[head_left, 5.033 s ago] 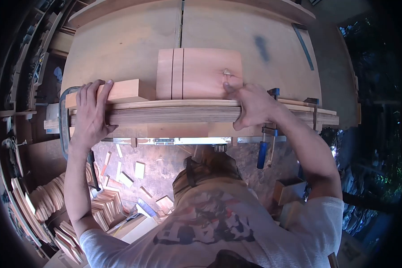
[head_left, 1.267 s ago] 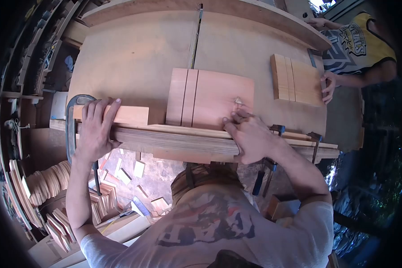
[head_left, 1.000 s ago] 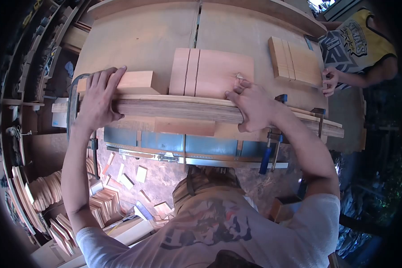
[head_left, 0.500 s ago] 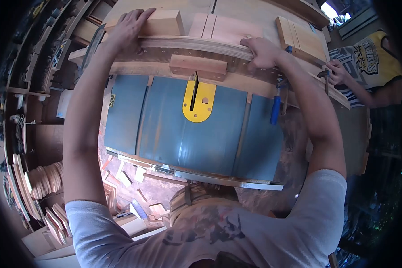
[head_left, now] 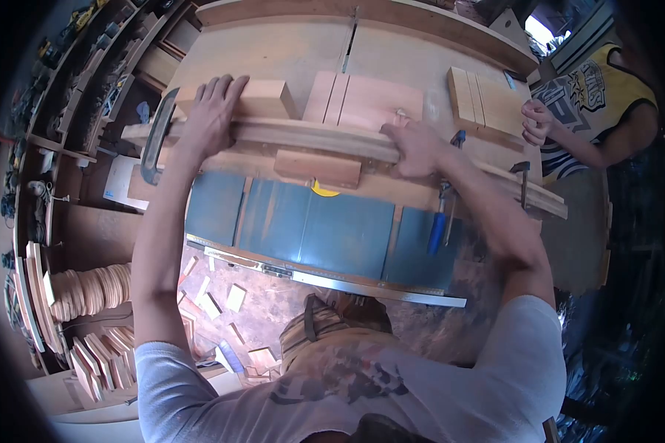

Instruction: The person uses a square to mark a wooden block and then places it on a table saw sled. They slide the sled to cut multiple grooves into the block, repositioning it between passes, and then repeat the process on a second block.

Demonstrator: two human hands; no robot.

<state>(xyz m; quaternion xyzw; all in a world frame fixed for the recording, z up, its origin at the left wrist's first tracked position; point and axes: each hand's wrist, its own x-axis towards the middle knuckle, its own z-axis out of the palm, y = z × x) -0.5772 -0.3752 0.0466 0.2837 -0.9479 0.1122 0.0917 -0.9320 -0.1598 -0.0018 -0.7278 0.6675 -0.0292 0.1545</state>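
My left hand [head_left: 216,118] grips the left part of a long wooden fence [head_left: 295,136], its fingers over a light wood block [head_left: 266,97]. Farther right, my right hand [head_left: 415,148] is wrapped over the same fence beside a pinkish board [head_left: 360,100] with two grooves. A short wood block [head_left: 318,169] is fixed on the near face of the fence. Below it, the blue saw table [head_left: 310,229] shows, with only a sliver of its yellow insert [head_left: 324,189] visible. The saw blade is hidden.
Clamps hang at the fence: black [head_left: 155,136] on the left, blue-handled [head_left: 437,230] on the right. A co-worker's hand [head_left: 537,122] is near the right end. A grooved block [head_left: 476,100] lies behind. Shelves [head_left: 59,140] stand left; offcuts [head_left: 236,297] lie on the floor.
The fence and attached wooden base have moved toward me over the saw table, covering the blade and most of the yellow insert. Both my hands moved with it. The co-worker's hand has left the right clamp.
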